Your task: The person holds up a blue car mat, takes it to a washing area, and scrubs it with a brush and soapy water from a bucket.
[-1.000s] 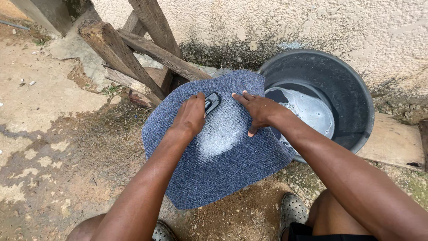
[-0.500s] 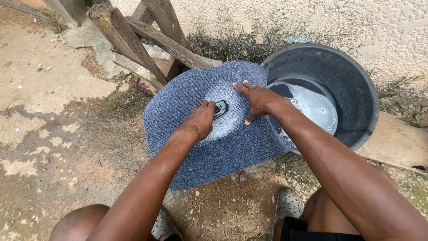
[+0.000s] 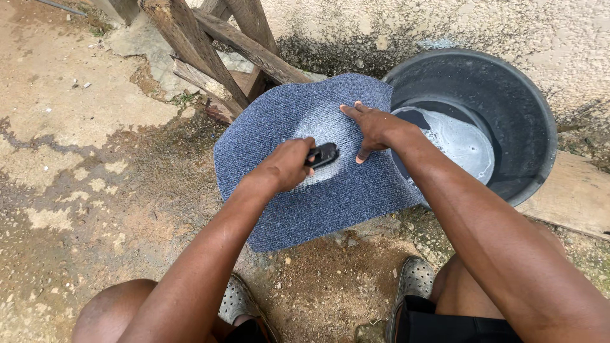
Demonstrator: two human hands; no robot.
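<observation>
A small black brush is gripped tight in the left hand, bristles pressed into the sudsy patch of a blue mat; the right hand is laid flat, fingers spread, just beside it; the mat's far edge is draped against a dark basin of soapy water; wooden planks are seen behind.

arms bare — no sleeves | dark shorts | grey perforated clogs

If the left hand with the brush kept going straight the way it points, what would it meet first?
Probably the right hand, pressed flat on the blue mat just beyond the black brush in the left hand; depth is uncertain.
</observation>
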